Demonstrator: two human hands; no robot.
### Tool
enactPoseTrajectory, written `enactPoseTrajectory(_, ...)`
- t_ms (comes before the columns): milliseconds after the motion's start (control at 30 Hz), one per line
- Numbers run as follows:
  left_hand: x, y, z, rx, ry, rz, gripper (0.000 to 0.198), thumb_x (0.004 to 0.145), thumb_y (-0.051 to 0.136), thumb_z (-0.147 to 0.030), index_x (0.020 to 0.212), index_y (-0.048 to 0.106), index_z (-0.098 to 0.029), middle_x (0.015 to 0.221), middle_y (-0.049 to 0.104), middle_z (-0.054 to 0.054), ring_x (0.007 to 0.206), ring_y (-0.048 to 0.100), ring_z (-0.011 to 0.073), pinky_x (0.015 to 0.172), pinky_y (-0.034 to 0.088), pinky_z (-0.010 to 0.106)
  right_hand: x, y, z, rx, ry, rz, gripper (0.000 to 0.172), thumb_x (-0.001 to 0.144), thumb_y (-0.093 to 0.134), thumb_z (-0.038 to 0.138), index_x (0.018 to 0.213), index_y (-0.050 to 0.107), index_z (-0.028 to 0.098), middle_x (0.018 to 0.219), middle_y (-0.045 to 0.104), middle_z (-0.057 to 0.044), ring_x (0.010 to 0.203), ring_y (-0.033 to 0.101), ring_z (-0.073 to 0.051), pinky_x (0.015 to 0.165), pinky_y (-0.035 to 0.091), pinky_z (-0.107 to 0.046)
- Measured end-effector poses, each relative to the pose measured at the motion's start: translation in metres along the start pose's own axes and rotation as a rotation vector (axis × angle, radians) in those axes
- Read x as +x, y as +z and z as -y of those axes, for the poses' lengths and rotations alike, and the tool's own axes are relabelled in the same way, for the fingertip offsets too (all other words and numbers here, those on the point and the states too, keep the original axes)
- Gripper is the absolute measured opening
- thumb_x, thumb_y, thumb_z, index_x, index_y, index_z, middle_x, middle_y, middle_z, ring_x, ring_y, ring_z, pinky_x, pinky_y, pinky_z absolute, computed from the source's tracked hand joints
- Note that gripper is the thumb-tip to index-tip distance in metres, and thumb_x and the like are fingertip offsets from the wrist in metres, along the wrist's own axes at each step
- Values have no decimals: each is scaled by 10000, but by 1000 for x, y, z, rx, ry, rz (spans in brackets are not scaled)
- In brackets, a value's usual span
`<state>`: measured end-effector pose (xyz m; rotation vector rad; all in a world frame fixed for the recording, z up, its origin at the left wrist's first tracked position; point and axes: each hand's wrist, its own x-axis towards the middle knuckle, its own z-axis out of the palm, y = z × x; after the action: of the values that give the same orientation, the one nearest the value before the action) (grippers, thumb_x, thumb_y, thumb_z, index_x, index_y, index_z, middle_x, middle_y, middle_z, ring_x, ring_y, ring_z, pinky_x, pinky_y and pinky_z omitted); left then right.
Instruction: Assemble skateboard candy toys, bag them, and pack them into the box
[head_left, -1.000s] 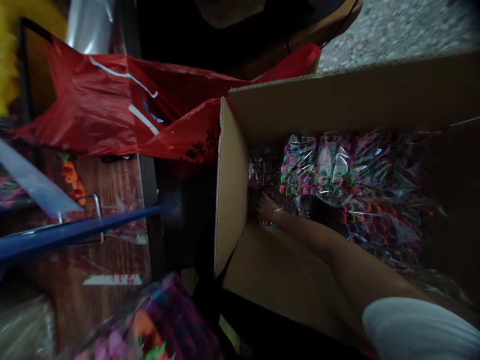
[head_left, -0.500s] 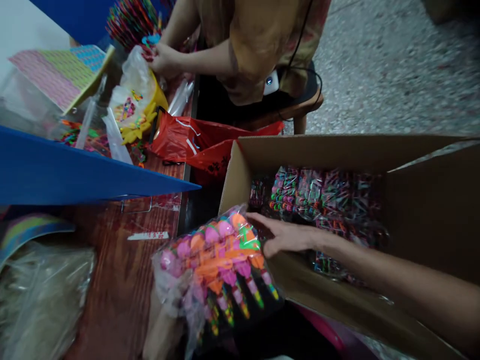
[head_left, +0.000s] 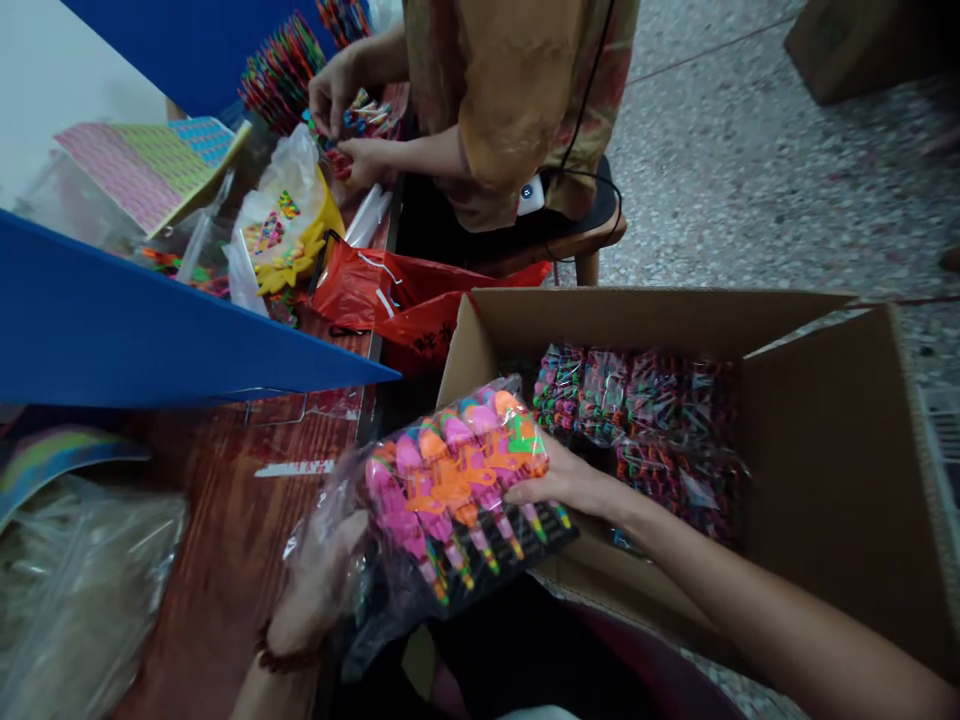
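Observation:
A clear plastic bag of colourful pencil-like sticks (head_left: 465, 470) hangs tilted between my two hands, over the left side of the box. The sticks lie in a row, with pink and orange shaped tops and banded tips. My left hand (head_left: 334, 560), a dark bead bracelet on its wrist, grips the loose plastic at the bag's left end; the film partly covers its fingers. At the right end, my right hand (head_left: 566, 480) is closed on the bag, thumb in front, other fingers hidden behind. Beside it, the open cardboard box (head_left: 817, 440) contains several similar packed bags (head_left: 652, 390).
A blue panel (head_left: 165, 320) stands across the wooden table (head_left: 225, 560). Empty-looking plastic bags (head_left: 97, 580) lie at the left. Behind the panel are a yellow basket (head_left: 326, 205) and a red bag (head_left: 360, 290). A seated co-worker's hands (head_left: 356, 140) handle small colourful pieces.
My right hand has moved from beside the bag onto its right end and closed there. The bag has shifted slightly right. The co-worker's two hands now show apart over the pieces.

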<state>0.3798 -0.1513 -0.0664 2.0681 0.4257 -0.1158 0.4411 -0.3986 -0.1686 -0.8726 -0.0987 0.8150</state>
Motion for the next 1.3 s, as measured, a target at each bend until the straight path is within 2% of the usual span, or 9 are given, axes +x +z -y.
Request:
enactPoseTrajectory(133, 22, -7, -26, 86, 15, 150, 862, 671, 732, -424, 1410, 320, -258, 1376, 468, 113, 1220, 495, 292, 998, 441, 454, 6, -10, 11, -191, -42, 84, 929, 578, 821, 242, 1345, 298, 213, 1295, 498, -102, 1174, 503, -258, 978, 455, -417)
enactPoseTrajectory(300, 43, 2, -70, 440, 169, 511, 654, 743, 690, -406, 1338, 457, -274, 1371, 484, 65, 1241, 472, 252, 1058, 383, 410, 13, -17, 20, -303, -76, 135, 907, 597, 811, 283, 1344, 303, 201, 1260, 521, -98, 1129, 537, -249, 964, 470, -407)
enactPoseTrajectory(500, 19, -34, -99, 501, 168, 612, 379, 865, 520, -391, 1238, 573, -352, 1389, 493, 3, 1280, 451, 241, 1062, 377, 406, 7, -32, 28, -324, -102, -32, 959, 571, 824, 304, 1357, 287, 201, 1283, 518, -118, 1135, 542, -276, 955, 477, -439)
enactPoseTrajectory(600, 2, -60, -95, 553, 102, 529, 324, 861, 503, -420, 1153, 632, -363, 1298, 580, -4, 1203, 532, 242, 1009, 438, 404, 2, -39, 31, -354, -131, -135, 956, 565, 823, 313, 1354, 297, 194, 1275, 526, -119, 1142, 536, -289, 962, 473, -447)
enactPoseTrajectory(700, -2, -69, -86, 558, 42, 244, 370, 843, 516, -465, 1173, 613, -329, 1251, 615, 3, 1178, 552, 243, 1013, 436, 420, -3, -41, 34, -297, -149, -136, 912, 573, 812, 310, 1334, 322, 197, 1256, 549, -113, 1137, 546, -287, 960, 481, -436)
enactPoseTrajectory(933, -1, -24, -88, 612, 187, -120, 489, 840, 512, -490, 1256, 531, -234, 1299, 567, 61, 1220, 504, 262, 1064, 376, 452, -16, -30, 35, -426, -202, -176, 1032, 581, 821, 298, 1418, 221, 228, 1338, 484, -116, 1118, 562, -272, 924, 511, -405)
enactPoseTrajectory(1033, 1, -11, -80, 669, 332, 61, 742, 808, 581, -449, 1442, 271, -220, 1507, 292, 108, 1378, 274, 288, 1128, 229, 501, -21, -23, 35, -439, -228, -197, 1043, 590, 821, 294, 1430, 205, 239, 1336, 486, -112, 1099, 574, -266, 893, 531, -380)
enactPoseTrajectory(1133, 15, -20, -66, 548, 183, 372, 999, 759, 651, -432, 1488, 4, -214, 1555, 90, 158, 1419, 122, 304, 1119, 189, 538, -27, -20, 39, -375, -193, -124, 984, 619, 810, 309, 1417, 239, 230, 1108, 633, -87, 905, 652, -241, 743, 579, -343)
enactPoseTrajectory(1300, 37, -38, -68, 171, -181, 746, 867, 723, 701, -309, 1450, 229, -311, 1415, 443, 119, 1272, 458, 253, 975, 447, 419, -28, -24, 47, -253, -78, 65, 782, 647, 786, 316, 1319, 404, 200, 746, 669, -21, 577, 629, -185, 513, 553, -300)
